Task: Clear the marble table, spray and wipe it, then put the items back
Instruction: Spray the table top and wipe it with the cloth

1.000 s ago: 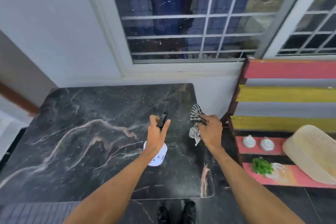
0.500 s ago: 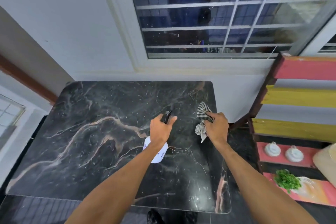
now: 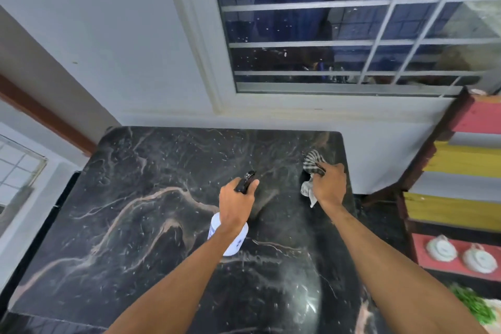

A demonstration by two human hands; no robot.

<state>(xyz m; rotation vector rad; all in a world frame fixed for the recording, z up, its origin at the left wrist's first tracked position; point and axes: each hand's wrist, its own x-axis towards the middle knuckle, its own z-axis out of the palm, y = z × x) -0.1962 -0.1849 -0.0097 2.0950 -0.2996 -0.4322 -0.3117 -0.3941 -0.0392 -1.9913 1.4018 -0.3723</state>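
Black marble bench (image 3: 135,211) bare, pink-veined; left hand (image 3: 235,205) fingers grip white spray bottle (image 3: 230,238), right hand (image 3: 329,184) clutches checked cloth (image 3: 311,164).

One head-worn wide-angle view looks forward and down from close above the marble table (image 3: 135,211), facing the window (image 3: 352,35)

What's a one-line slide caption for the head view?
Left hand aims spray bottle over marble table; right hand grips checked cloth.

Black table (image 3: 135,211), pinkish-white veins; white bottle (image 3: 233,241), black nozzle; grey-white checked cloth (image 3: 311,164); red-yellow-grey shelf (image 3: 461,160) right.
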